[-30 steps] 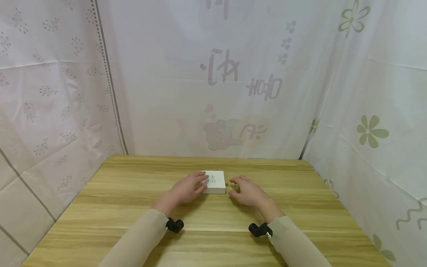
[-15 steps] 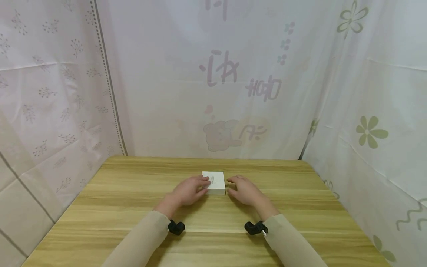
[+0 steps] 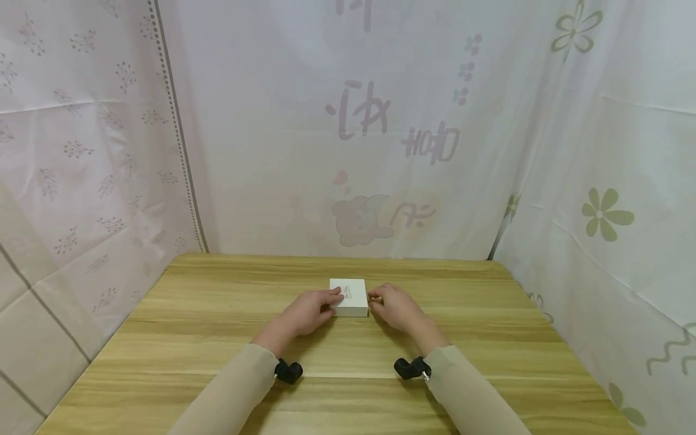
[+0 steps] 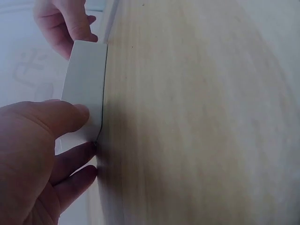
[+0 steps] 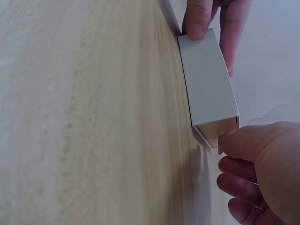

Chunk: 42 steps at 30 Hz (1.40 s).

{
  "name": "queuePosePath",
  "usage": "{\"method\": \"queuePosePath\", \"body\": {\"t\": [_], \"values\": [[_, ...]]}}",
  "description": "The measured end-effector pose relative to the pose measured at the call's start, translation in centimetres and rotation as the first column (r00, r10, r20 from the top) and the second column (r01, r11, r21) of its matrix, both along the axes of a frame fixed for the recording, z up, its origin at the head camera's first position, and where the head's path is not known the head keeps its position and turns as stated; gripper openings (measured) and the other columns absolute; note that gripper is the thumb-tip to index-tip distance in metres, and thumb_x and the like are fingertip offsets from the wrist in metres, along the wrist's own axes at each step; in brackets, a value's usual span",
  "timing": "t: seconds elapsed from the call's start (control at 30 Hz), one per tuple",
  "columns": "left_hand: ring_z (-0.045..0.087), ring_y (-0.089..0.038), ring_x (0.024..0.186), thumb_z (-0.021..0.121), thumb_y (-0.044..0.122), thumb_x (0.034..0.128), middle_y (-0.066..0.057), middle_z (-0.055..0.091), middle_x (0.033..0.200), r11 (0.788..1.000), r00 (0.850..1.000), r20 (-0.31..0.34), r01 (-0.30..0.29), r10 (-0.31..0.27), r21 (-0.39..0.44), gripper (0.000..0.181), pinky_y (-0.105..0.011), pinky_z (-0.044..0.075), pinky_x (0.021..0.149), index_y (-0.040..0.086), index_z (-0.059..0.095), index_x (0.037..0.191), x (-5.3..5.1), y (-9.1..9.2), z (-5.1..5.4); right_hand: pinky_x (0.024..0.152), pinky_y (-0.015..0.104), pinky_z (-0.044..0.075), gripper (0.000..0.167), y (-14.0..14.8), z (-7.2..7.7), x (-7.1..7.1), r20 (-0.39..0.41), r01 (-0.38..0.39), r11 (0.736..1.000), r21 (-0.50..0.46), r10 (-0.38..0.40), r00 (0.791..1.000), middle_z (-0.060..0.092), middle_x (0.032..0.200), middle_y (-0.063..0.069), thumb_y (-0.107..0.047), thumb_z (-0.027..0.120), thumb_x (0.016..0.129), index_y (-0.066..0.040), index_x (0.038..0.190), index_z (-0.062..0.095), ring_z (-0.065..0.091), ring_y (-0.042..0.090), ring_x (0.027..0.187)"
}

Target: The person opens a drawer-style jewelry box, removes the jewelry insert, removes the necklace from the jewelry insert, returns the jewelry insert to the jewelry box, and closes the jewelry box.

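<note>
A flat white box (image 3: 354, 298) with small print on its top lies on the wooden table. My left hand (image 3: 306, 312) grips its left end, the thumb (image 4: 70, 117) pressed against the near side and fingers over the top. At the opposite end is my right hand (image 3: 399, 308), fingers bent and loosely spread, the thumb tip close to the box's brownish end face (image 5: 218, 129). Between the right thumb and forefinger a small gap shows in the head view. Whether they touch a small part at that end is not clear.
The wooden table (image 3: 348, 399) reaches back to a white printed curtain (image 3: 272, 151). More patterned curtains hang at left (image 3: 92, 169) and right (image 3: 625, 139). A black device (image 3: 289, 371) sits at the left wrist, another (image 3: 411, 368) at the right.
My right hand has moved left, up to the box's right end, its fingers drawing closer together. The left hand has settled a little more firmly round the box, which has hardly moved.
</note>
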<state>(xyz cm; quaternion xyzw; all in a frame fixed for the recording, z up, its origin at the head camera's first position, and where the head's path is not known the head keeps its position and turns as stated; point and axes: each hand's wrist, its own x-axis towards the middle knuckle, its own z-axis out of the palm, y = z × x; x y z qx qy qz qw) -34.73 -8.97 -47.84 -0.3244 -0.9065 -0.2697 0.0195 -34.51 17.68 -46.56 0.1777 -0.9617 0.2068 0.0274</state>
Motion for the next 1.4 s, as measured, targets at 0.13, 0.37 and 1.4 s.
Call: {"method": "queuePosePath", "body": {"t": [0.13, 0.37, 1.4], "values": [[0.058, -0.036, 0.15, 0.072, 0.009, 0.1066, -0.012, 0.058, 0.164, 1.0, 1.0, 0.0, -0.004, 0.004, 0.004, 0.044, -0.051, 0.05, 0.122, 0.005, 0.066, 0.15, -0.1, 0.0, -0.2, 0.103, 0.05, 0.061, 0.026, -0.3, -0.2, -0.3, -0.004, 0.008, 1.0, -0.001, -0.008, 1.0, 0.075, 0.12, 0.01, -0.018, 0.072, 0.107, -0.008, 0.13, 0.08, 0.074, 0.03, 0.113], [0.056, -0.035, 0.151, 0.071, 0.012, 0.1073, -0.009, 0.058, 0.164, 1.0, 0.999, 0.024, -0.027, 0.027, 0.007, 0.044, -0.049, 0.05, 0.123, 0.007, 0.067, 0.151, 0.0, 0.0, -0.5, 0.101, 0.05, 0.062, 0.024, -0.6, -0.7, -1.0, -0.013, 0.026, 0.999, 0.023, -0.026, 1.0, 0.076, 0.116, 0.01, -0.017, 0.072, 0.107, -0.009, 0.128, 0.081, 0.073, 0.028, 0.109], [0.056, -0.033, 0.152, 0.073, 0.013, 0.1068, -0.005, 0.059, 0.163, 0.998, 0.998, 0.039, -0.048, 0.046, 0.032, 0.043, -0.049, 0.049, 0.124, 0.012, 0.069, 0.149, -0.2, -0.1, -0.5, 0.1, 0.05, 0.061, 0.013, -0.6, -1.2, -1.8, -0.05, 0.079, 0.996, 0.03, -0.077, 0.996, 0.078, 0.115, 0.008, -0.019, 0.071, 0.108, -0.015, 0.111, 0.083, 0.073, 0.029, 0.11]]}}
